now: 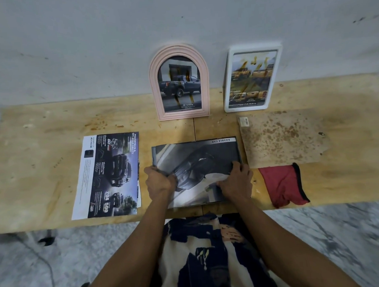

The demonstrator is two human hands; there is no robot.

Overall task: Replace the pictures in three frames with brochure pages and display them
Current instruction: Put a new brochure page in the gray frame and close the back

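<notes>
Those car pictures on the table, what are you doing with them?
A person is holding a dark brochure page showing a truck, flat on the wooden table, with the left hand gripping its left edge and the right hand on its right side. Two frames already lean against the wall with car pages inside: a pink arched frame and a white rectangular frame. Another brochure page lies to the left, and a stained board and red cloth lie to the right.

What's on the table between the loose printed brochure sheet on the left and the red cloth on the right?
In the head view, the open dark car brochure lies there, gripped by the left hand and right hand.
</notes>
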